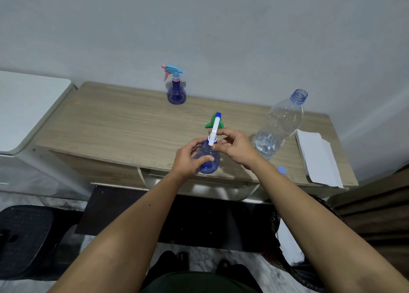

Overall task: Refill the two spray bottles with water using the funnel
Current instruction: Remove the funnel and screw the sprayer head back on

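A blue spray bottle (209,160) with a white spray head (215,130) stands near the front edge of the wooden table (110,124). My left hand (190,157) grips its round body. My right hand (232,145) pinches the base of the white head at the bottle's neck. A green funnel (213,121) lies on the table just behind the head, partly hidden by it. A second blue spray bottle (176,91) with a light-blue and pink head stands at the back near the wall. A large clear water bottle (278,124), uncapped and holding a little water, stands to the right.
A blue bottle cap (281,170) lies near the table's front edge on the right. Folded white paper (316,157) covers the right end. A white cabinet (26,107) stands to the left, a black stool (24,237) on the floor below it.
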Motion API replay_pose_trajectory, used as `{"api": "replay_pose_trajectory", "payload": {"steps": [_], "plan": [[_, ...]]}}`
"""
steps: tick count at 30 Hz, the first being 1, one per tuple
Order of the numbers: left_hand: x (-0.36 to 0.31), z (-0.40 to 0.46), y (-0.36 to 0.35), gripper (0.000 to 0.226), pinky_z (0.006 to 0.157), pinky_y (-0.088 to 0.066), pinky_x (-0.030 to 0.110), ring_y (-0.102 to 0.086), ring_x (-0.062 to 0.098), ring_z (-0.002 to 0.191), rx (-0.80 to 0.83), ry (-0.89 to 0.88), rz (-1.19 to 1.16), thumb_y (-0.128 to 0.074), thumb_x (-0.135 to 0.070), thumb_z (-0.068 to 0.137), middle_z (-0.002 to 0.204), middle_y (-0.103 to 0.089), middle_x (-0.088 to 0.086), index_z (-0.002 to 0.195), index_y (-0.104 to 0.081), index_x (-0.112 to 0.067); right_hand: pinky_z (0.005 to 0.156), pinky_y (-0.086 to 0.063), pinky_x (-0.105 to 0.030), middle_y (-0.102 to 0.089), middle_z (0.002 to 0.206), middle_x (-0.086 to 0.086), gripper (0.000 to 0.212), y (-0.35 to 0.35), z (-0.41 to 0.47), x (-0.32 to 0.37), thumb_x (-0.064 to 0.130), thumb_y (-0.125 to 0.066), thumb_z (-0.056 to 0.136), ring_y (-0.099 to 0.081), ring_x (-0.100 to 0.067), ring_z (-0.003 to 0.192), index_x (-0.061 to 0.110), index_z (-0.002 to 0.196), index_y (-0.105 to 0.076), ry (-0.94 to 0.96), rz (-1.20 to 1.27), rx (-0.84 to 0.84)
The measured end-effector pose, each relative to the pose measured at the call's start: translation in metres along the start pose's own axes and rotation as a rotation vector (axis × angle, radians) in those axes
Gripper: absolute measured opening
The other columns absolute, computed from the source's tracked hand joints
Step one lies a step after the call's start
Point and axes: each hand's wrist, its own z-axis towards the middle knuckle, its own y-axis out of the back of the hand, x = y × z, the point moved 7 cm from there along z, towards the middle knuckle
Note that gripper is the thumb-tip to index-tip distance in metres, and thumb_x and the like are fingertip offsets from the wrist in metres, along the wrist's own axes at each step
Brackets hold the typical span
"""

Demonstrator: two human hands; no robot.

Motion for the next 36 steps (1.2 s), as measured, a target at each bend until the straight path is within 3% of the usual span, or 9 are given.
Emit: {"api": "replay_pose_trajectory", "payload": {"steps": [6, 12, 16, 24, 26, 28, 30, 33, 36], "plan": [[-0.002, -0.001, 0.0, 0.066, 0.105, -0.058, 0.038, -0.073, 0.017, 0.116, -0.015, -0.045, 0.002, -0.094, -0.008, 0.072, 0.125, -0.075, 0.001, 0.129, -0.065, -0.025, 0.065, -0.048, -0.021, -0.056, 0.065, 0.003, 0.026, -0.001, 0.002, 0.002, 0.004, -0.08, 0.089, -0.048, -0.003, 0.055, 0.025, 0.103, -0.074, 0.046, -0.098, -0.052], [-0.005, -0.004, -0.001, 0.066, 0.104, -0.058, 0.036, -0.073, 0.014, 0.115, -0.037, -0.08, 0.008, -0.093, -0.016, 0.071, 0.122, -0.075, 0.0, 0.13, -0.065, -0.025, 0.064, -0.045, -0.033, -0.054, 0.067, -0.001, 0.026, -0.005, 0.001, -0.005, 0.008, -0.082, 0.086, -0.044, -0.016, 0.061, 0.019, 0.109, -0.078, 0.086, -0.151, -0.185], [-0.006, -0.006, -0.001, 0.066, 0.104, -0.058, 0.038, -0.073, 0.015, 0.116, -0.038, -0.084, 0.026, -0.091, -0.033, 0.068, 0.123, -0.075, -0.002, 0.129, -0.065, -0.03, 0.063, -0.045, -0.031, -0.055, 0.067, -0.001, 0.024, -0.004, -0.002, -0.002, 0.01, -0.081, 0.086, -0.044, -0.014, 0.06, 0.018, 0.108, -0.078, 0.096, -0.175, -0.223], [-0.006, -0.005, 0.0, 0.068, 0.104, -0.058, 0.043, -0.073, 0.014, 0.114, -0.033, -0.086, 0.057, -0.091, -0.038, 0.067, 0.121, -0.076, -0.001, 0.129, -0.066, -0.026, 0.065, -0.047, -0.028, -0.056, 0.065, 0.003, 0.027, -0.004, -0.012, 0.005, 0.011, -0.082, 0.086, -0.046, -0.009, 0.058, 0.018, 0.112, -0.079, 0.095, -0.167, -0.267], [-0.008, -0.002, 0.001, 0.07, 0.103, -0.059, 0.044, -0.073, 0.012, 0.112, -0.016, -0.102, 0.106, -0.091, -0.041, 0.066, 0.12, -0.076, -0.003, 0.13, -0.066, -0.024, 0.064, -0.048, -0.022, -0.06, 0.072, 0.005, 0.027, -0.003, -0.016, 0.009, 0.01, -0.084, 0.085, -0.049, -0.003, 0.057, 0.016, 0.111, -0.076, 0.105, -0.141, -0.288], [-0.008, -0.001, 0.005, 0.08, 0.103, -0.058, 0.045, -0.07, 0.011, 0.116, -0.013, -0.102, 0.122, -0.091, -0.045, 0.064, 0.124, -0.075, -0.004, 0.135, -0.064, -0.022, 0.066, -0.051, -0.017, -0.065, 0.099, 0.0, 0.037, -0.004, -0.022, 0.013, 0.013, -0.089, 0.082, -0.059, -0.003, 0.072, 0.018, 0.111, -0.067, 0.119, -0.062, -0.346], [-0.004, -0.003, 0.007, 0.099, 0.11, -0.054, 0.044, -0.063, 0.014, 0.131, -0.01, -0.088, 0.119, -0.094, -0.051, 0.062, 0.141, -0.067, -0.001, 0.147, -0.053, -0.019, 0.077, -0.055, -0.019, -0.055, 0.124, 0.0, 0.056, -0.006, -0.027, 0.013, 0.019, -0.093, 0.078, -0.062, -0.011, 0.099, 0.02, 0.119, -0.056, 0.142, -0.037, -0.402], [0.009, -0.01, 0.015, 0.116, 0.119, -0.045, 0.04, -0.05, 0.018, 0.145, -0.013, -0.038, 0.124, -0.095, -0.055, 0.062, 0.158, -0.051, 0.003, 0.157, -0.04, -0.018, 0.105, -0.054, -0.029, -0.049, 0.14, 0.011, 0.071, -0.016, -0.029, 0.011, 0.016, -0.089, 0.082, -0.055, -0.009, 0.131, 0.022, 0.136, -0.044, 0.15, 0.068, -0.341], [0.015, -0.015, 0.038, 0.11, 0.115, -0.046, 0.036, -0.055, 0.018, 0.141, -0.038, -0.059, 0.278, -0.091, -0.058, 0.067, 0.156, -0.052, 0.003, 0.155, -0.042, -0.015, 0.119, -0.047, -0.042, -0.048, 0.154, 0.007, 0.075, -0.022, -0.024, 0.012, 0.011, -0.084, 0.088, -0.051, -0.011, 0.143, 0.023, 0.147, -0.039, 0.153, 0.147, -0.27]]}}
